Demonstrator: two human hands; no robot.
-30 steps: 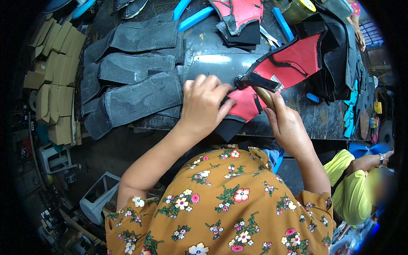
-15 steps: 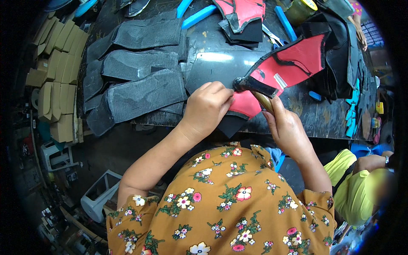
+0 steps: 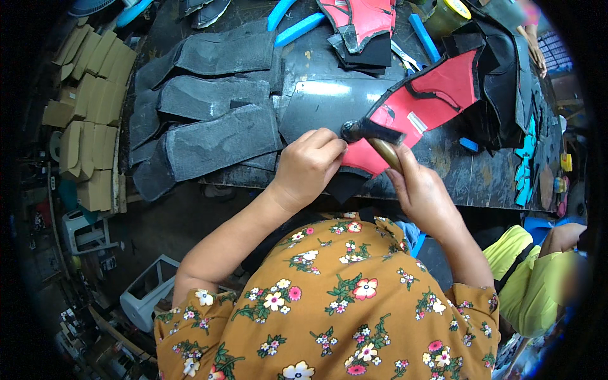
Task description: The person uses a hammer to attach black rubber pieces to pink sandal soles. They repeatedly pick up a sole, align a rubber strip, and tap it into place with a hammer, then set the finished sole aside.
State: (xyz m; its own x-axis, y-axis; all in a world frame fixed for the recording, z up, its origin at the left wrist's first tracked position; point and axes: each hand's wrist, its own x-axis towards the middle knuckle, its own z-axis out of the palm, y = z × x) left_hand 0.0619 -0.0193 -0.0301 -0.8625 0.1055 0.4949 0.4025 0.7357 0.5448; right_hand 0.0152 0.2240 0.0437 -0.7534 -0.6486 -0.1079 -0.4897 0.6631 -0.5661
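Observation:
A hammer is in my right hand, its handle wrapped by the fingers near the dark head. The head hangs over a red piece with black edging, close to my left fingertips; whether it touches the piece I cannot tell. My left hand is closed in a pinch at the left edge of that red piece, which hides part of the edge. Under the piece lies a smooth dark plate. A black flap pokes out over the table's near edge.
Black textured pieces lie stacked on the table's left. Beyond are another red piece, scissors and blue strips. Black material is piled at right. Cardboard boxes stand left; a person in yellow is at lower right.
The hammer and my right hand have shifted slightly left, bringing the head nearer my left fingers. My left hand keeps its pinch. The red piece has moved a little left in the picture.

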